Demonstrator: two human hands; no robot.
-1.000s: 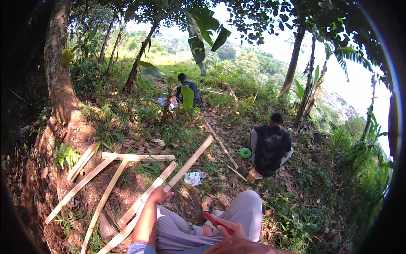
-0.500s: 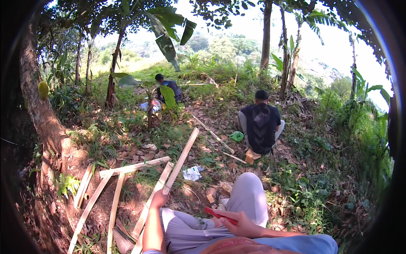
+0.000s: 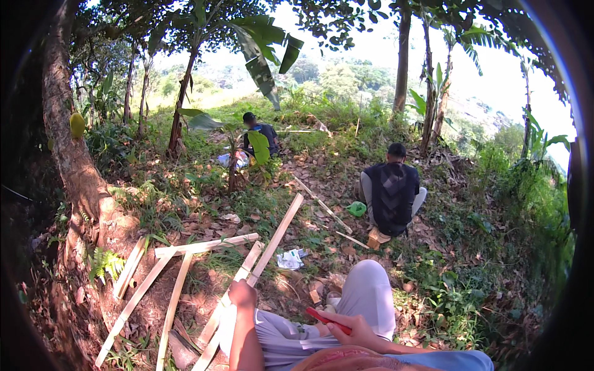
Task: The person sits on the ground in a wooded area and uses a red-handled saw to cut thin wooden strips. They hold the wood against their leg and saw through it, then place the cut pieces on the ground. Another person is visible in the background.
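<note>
My left hand (image 3: 243, 293) is closed around the lower end of a pale wooden strip (image 3: 278, 236), which slants up and away from me. Just beside it a second wooden strip (image 3: 218, 317) lies on the ground, passing partly behind my hand and forearm. In front of my lap, my right hand (image 3: 357, 332) grips a slim red object (image 3: 327, 319); its far end sticks out past the fingers, and its exact kind cannot be made out. My bent knee (image 3: 368, 290) rises beyond that hand.
More wooden strips (image 3: 135, 311) lie at the left beside a tree trunk (image 3: 86, 179). A white packet (image 3: 289, 259) rests on the leaf litter. One person (image 3: 393, 191) squats ahead near a green bag (image 3: 356, 209); another person (image 3: 260, 137) sits farther off.
The whole view has shifted slightly, so the scene sits farther right and lower. My left forearm lies at a different angle. Both hands keep their hold.
</note>
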